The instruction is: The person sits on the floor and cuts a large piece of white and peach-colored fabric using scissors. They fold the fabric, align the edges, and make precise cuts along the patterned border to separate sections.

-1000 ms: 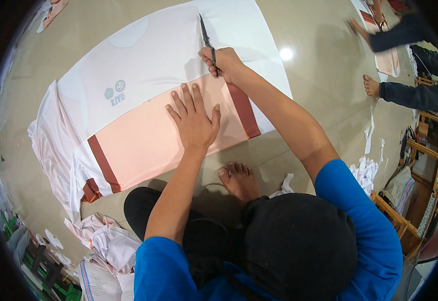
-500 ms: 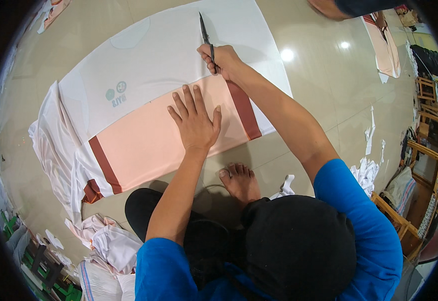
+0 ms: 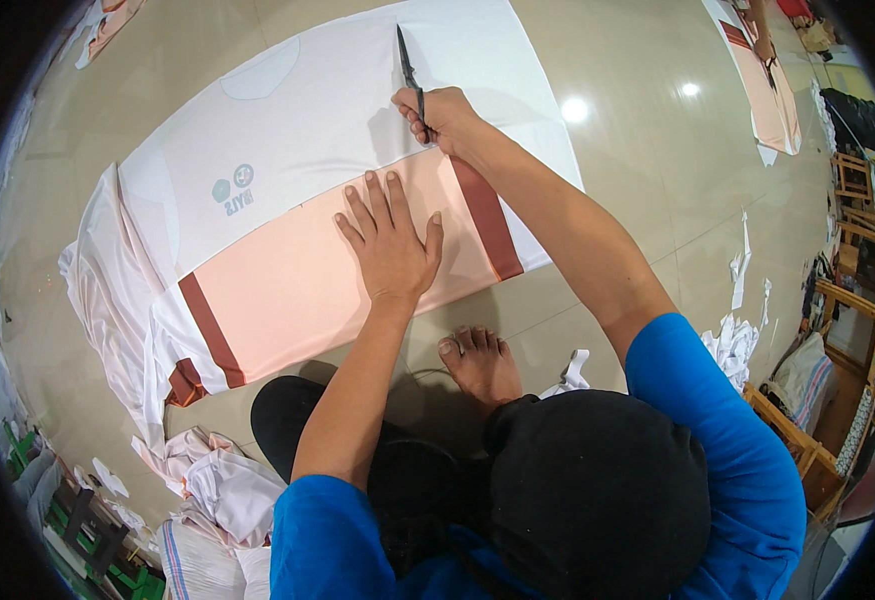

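Observation:
A large piece of thin white fabric (image 3: 332,120) is spread on the floor, with faint printed shapes showing on it. Along its near side lies a peach panel (image 3: 277,285) bordered by dark red bands at both ends. My left hand (image 3: 394,250) rests flat on this panel, fingers spread. Black scissors (image 3: 407,62) are gripped in my right hand (image 3: 445,118), their blades pointing away over the white fabric. The tip is near the fabric's far edge. Whether the blades are parted is hard to make out.
Crumpled white and peach cloth (image 3: 222,485) lies at the near left. White scraps (image 3: 732,350) are on the tiled floor to the right, beside wooden frames (image 3: 857,300). At the far right, another person's hand (image 3: 762,45) is over a peach piece (image 3: 765,100). My bare foot (image 3: 482,368) is close to the panel.
A limb and dark clothing of another person at the top right have gone out of view. My right hand and the scissors have shifted very slightly; my left hand stays put.

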Tool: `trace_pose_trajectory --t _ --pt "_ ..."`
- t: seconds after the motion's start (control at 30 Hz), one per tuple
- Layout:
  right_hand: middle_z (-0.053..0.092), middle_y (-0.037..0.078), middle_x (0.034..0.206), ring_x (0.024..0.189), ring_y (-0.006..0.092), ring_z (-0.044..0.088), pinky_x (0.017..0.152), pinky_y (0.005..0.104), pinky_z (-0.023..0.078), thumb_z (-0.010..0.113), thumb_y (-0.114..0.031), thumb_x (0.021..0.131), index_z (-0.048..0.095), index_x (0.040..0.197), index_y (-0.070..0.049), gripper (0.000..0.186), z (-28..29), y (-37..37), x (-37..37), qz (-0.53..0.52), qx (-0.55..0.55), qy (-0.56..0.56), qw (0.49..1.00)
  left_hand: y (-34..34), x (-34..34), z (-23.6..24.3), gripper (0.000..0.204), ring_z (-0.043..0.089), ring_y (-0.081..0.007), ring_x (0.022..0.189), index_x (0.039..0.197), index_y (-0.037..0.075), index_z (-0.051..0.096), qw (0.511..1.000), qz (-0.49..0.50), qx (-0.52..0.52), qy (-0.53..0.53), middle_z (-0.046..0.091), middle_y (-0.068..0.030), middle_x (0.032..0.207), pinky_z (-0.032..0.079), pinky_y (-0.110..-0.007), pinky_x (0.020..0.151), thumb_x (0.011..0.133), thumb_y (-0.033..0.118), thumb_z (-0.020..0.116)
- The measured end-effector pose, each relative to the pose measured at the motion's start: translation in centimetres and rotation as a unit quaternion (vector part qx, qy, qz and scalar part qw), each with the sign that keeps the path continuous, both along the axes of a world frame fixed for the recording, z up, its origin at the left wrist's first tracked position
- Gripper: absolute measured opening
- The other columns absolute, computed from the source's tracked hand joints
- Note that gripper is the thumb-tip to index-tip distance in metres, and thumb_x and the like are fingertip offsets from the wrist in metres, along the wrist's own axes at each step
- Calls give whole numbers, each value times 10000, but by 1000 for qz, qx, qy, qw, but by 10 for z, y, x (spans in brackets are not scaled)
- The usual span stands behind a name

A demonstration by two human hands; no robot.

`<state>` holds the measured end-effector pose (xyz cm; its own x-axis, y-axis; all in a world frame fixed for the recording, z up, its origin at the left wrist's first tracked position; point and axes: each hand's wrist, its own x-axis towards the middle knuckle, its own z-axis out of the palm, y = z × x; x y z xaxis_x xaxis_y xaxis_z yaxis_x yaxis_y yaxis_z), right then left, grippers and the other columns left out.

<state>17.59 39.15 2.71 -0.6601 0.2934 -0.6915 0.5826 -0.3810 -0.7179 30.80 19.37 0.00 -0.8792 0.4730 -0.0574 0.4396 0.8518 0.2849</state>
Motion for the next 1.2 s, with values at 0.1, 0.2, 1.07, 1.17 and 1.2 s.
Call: trace_pose_trajectory --t 0.1,0.2,1.07,1.17,1.2 --pt "581 -7 693 558 101 503 496 285 390 863 -226 905 677 816 -63 263 3 2 -2 -8 -12 6 1000 0 0 0 902 46 -535 1702 1782 51 240 1000 0 2 2 162 -244 1853 43 -738 1332 1092 574 495" --pt "570 -9 694 554 101 489 495 286 384 866 -240 893 671 816 -66 273 5 3 -7 -16 -19 12 1000 0 0 0 901 46 -534 1702 1782 52 239 1000 0 5 2 165 -244 1852 44 -737 1333 1093 573 494" --pt "685 73 767 583 157 557 526 343 455 876 -175 886 701 866 19 262 -9 11 -34 -42 -32 26 998 -1 0 1 886 86 -561 1688 1769 27 262 1000 -6 10 7 204 -283 1831 68 -760 1317 1106 574 477" --pt "681 65 750 581 156 558 526 340 457 873 -170 890 703 870 16 253 -12 12 -39 -41 -33 21 998 -1 0 1 886 89 -560 1688 1769 27 263 1000 -5 10 6 207 -284 1830 70 -760 1317 1106 574 479" --pt "679 63 744 580 156 559 526 339 457 874 -169 890 704 872 15 252 -13 12 -40 -41 -31 19 999 -1 0 1 886 90 -559 1688 1769 27 263 1000 -5 9 6 208 -284 1829 70 -760 1317 1106 573 479"
